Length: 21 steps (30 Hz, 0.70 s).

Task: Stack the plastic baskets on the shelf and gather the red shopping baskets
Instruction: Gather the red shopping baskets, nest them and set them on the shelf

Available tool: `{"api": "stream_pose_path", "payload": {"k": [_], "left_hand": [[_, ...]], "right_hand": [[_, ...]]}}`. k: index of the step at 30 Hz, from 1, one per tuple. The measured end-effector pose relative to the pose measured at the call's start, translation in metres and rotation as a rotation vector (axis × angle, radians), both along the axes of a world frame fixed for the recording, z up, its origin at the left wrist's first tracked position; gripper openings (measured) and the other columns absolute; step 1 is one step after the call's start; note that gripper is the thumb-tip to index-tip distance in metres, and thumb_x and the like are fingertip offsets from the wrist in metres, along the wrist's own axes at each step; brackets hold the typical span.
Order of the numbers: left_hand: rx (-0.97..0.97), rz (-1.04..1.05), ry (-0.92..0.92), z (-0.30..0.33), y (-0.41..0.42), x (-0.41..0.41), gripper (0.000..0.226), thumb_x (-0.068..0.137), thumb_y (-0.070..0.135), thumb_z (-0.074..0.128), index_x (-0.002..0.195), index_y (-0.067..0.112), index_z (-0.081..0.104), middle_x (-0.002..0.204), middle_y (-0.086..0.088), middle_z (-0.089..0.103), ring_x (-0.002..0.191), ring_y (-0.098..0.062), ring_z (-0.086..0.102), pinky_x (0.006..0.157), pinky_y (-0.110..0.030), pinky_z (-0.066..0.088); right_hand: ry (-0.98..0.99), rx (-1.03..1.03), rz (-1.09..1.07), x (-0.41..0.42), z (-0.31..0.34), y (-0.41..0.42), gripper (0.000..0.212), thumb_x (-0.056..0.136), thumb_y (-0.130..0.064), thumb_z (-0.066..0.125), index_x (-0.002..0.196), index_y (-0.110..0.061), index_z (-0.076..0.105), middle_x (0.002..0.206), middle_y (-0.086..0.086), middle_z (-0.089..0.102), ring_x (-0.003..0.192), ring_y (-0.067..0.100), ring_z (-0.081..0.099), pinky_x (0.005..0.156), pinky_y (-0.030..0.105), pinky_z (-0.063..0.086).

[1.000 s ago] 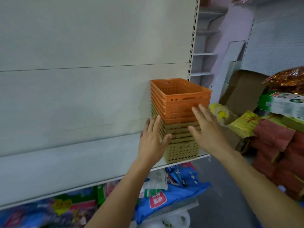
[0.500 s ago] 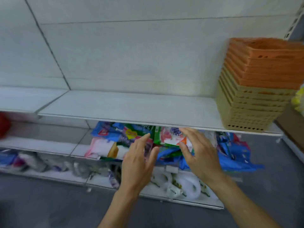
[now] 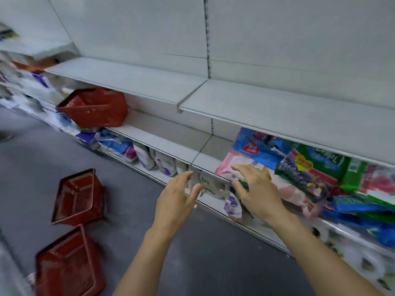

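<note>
Grey shop flooring (image 3: 64,150) runs along a long white metal shelving unit (image 3: 277,103) with a plain white back panel. Its upper shelf boards are bare in this stretch. On the middle shelf to the left, a red plastic shopping basket (image 3: 94,107) lies tipped on its side, its open mouth facing left. Two more red plastic shopping baskets sit on the floor at the left: one (image 3: 78,197) nearer the shelving and the other (image 3: 66,265) closer to the camera, near each other but not touching, both with their open tops up. Soft packaged goods in blue, green and pink wrappers (image 3: 310,167) crowd the middle shelf at the right, and pale bags (image 3: 158,161) fill the bottom shelf.

Both bare forearms reach forward in the middle of the view. The left hand (image 3: 177,199) is spread loosely with fingers extended and grips nothing. The right hand (image 3: 256,189) is likewise spread wide and empty, hovering in front of the pink package at the shelf edge; whether it touches the package is unclear. All three red baskets lie well to the left of the hands.
</note>
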<state>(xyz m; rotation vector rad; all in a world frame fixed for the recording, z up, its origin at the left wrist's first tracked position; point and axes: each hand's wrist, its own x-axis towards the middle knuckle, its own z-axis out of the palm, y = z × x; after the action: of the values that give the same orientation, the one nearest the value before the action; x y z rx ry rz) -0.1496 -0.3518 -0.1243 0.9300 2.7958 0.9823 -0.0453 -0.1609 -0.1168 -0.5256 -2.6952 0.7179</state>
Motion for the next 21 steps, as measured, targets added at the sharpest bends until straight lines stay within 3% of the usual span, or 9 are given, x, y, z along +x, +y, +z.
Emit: {"api": "stream_pose_path", "payload": {"k": [5,11,14,21], "left_hand": [[0.006,0.069,-0.006,0.006,-0.065,-0.099,0.049,0.089,0.053,0.045,0.129,0.026,0.053,0.125,0.009,0.062,0.116,-0.013,0.057,0.095,-0.036,0.048],[0.045,0.154,-0.013,0.01,-0.109,-0.211,0.05,0.09,0.059,0.037,0.126,0.029,0.054,0.123,0.012,0.061,0.116,-0.009,0.056,0.095,-0.033,0.048],[0.045,0.215,0.0,0.006,-0.119,-0.276,0.046,0.094,0.052,0.044,0.13,0.024,0.054,0.123,0.009,0.062,0.116,-0.01,0.057,0.094,-0.028,0.045],[0.083,0.324,-0.081,0.008,-0.138,-0.423,0.041,0.096,0.044,0.05,0.133,0.025,0.053,0.125,0.011,0.062,0.116,-0.006,0.056,0.097,-0.031,0.047]], "right_hand": [[0.024,-0.052,0.088,-0.116,0.004,-0.057,0.036,0.093,-0.026,0.052,0.13,-0.024,0.052,0.133,-0.004,0.055,0.12,0.017,0.049,0.086,0.025,0.034],[0.04,-0.074,0.149,-0.245,0.009,-0.087,0.04,0.093,-0.032,0.049,0.133,-0.033,0.046,0.132,-0.012,0.052,0.116,0.014,0.053,0.085,0.03,0.041],[0.059,-0.088,0.2,-0.317,0.006,-0.091,0.038,0.094,-0.034,0.047,0.132,-0.033,0.046,0.131,-0.013,0.052,0.116,0.012,0.054,0.085,0.032,0.043],[0.012,-0.171,0.332,-0.492,-0.002,-0.113,0.038,0.094,-0.033,0.048,0.132,-0.029,0.048,0.133,-0.01,0.054,0.116,0.015,0.055,0.089,0.034,0.046]]}}
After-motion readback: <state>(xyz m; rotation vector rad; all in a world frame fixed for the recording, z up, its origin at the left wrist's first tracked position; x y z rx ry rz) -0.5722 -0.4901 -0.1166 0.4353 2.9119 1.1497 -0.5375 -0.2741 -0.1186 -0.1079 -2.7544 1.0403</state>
